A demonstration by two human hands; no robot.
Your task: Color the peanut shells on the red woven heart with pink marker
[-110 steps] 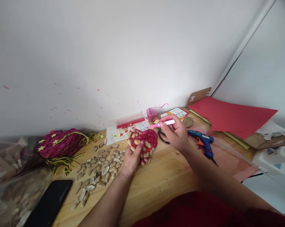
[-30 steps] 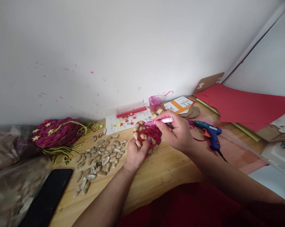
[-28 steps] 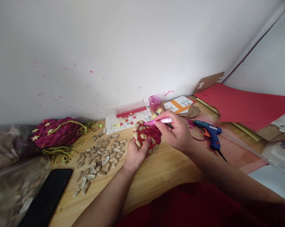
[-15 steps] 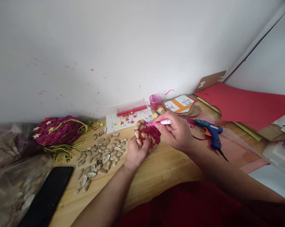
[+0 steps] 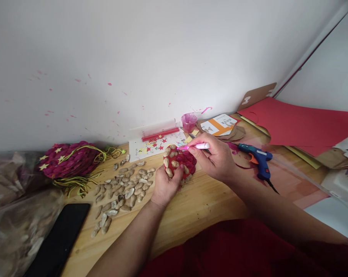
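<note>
My left hand [image 5: 166,184] grips a round red craft piece [image 5: 174,164] by its near edge, thumb on top. Peanut shells cover the piece; those on its right side are coloured magenta, while those on the left are still plain tan. Between the thumb and fingers of my right hand [image 5: 215,156] is a pink-and-white marker [image 5: 202,146]. Its pink tip meets, or lies just over, the upper part of the piece. Loose peanut shells [image 5: 124,188] are spread on the wooden table to the left.
Magenta shell-covered pieces with stars and yellow cords [image 5: 70,158] lie at left, near a black phone [image 5: 58,238] and plastic bags [image 5: 20,227]. Behind are a star-strewn sheet [image 5: 139,154] and a pink-stained cup [image 5: 188,122]. A blue glue gun [image 5: 262,161] and red paper [image 5: 300,125] are at right.
The marker tip has shifted slightly left and up over the craft piece, along with my right hand. My left hand keeps its hold on the piece.
</note>
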